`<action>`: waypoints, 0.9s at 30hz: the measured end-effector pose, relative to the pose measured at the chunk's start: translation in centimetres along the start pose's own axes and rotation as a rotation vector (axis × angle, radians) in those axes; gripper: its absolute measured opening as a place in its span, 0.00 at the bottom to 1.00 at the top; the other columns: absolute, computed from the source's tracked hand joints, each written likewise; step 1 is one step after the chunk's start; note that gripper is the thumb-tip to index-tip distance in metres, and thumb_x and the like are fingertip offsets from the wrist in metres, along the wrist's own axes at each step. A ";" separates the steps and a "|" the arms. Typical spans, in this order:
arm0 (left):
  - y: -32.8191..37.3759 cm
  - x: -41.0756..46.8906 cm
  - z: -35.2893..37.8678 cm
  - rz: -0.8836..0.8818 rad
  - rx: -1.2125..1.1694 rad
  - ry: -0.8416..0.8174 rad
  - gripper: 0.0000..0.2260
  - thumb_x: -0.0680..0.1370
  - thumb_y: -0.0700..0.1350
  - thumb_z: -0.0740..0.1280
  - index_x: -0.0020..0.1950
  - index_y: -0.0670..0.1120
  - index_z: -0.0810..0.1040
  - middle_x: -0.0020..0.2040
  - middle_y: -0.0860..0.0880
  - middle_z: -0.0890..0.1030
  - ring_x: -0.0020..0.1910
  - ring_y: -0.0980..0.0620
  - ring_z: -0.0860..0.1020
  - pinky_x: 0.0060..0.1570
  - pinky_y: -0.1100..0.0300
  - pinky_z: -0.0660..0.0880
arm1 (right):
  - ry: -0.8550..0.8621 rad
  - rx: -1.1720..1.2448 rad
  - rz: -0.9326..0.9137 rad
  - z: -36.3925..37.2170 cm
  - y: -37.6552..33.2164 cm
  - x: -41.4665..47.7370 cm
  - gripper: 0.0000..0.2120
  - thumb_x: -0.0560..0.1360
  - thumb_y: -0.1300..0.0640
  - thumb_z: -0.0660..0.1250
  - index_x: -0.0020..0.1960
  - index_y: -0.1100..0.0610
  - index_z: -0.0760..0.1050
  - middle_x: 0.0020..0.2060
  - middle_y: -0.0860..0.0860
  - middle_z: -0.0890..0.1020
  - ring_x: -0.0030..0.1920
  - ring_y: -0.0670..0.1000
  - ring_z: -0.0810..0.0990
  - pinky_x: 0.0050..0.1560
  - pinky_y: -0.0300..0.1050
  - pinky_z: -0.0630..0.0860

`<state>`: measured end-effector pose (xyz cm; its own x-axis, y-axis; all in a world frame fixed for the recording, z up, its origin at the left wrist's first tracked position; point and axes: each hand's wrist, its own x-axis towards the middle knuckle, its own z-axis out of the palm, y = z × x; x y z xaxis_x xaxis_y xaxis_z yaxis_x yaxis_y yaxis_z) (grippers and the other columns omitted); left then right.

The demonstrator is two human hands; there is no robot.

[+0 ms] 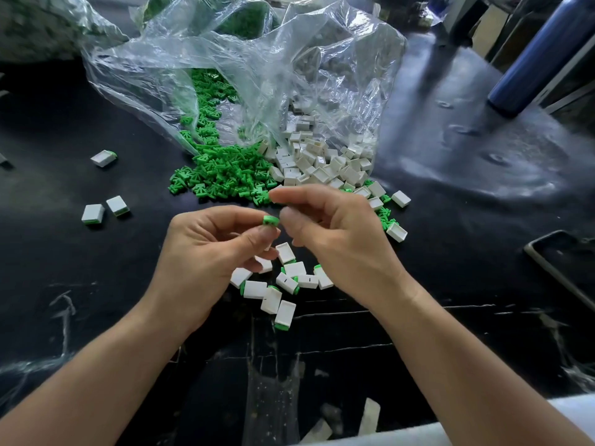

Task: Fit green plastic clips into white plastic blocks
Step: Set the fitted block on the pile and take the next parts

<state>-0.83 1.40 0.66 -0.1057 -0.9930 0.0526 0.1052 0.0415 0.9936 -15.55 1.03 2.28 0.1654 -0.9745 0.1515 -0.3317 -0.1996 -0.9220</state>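
Observation:
My left hand [212, 249] pinches a small piece with a green clip end [270, 220] between thumb and forefinger, above the table. My right hand [335, 233] hovers just to its right, fingers curled, thumb tip close to the clip; I cannot tell whether it holds anything. Below both hands lies a cluster of assembled white blocks with green ends [280, 284]. Farther back, a heap of loose green clips [222, 172] and a heap of white blocks [322, 162] spill from a clear plastic bag [244, 69].
Three assembled blocks [103, 157] [93, 214] [118, 205] lie apart at the left on the black table [467, 220]. A blue bottle [541, 56] stands at the back right. A dark phone-like slab [560, 265] lies at the right edge.

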 end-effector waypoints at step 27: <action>-0.4 -0.2 -0.1 0.326 0.112 -0.114 0.07 0.66 0.42 0.70 0.38 0.54 0.84 0.38 0.42 0.76 0.31 0.54 0.79 0.33 0.65 0.77 | -0.363 0.190 0.377 0.6 -1.2 -0.6 0.19 0.78 0.44 0.50 0.36 0.54 0.69 0.31 0.48 0.72 0.31 0.45 0.69 0.34 0.37 0.68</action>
<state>-0.76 1.53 0.28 -0.1942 -0.9072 0.3732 0.0435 0.3721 0.9272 -14.72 1.90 3.09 0.3878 -0.8706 -0.3029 -0.2619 0.2109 -0.9418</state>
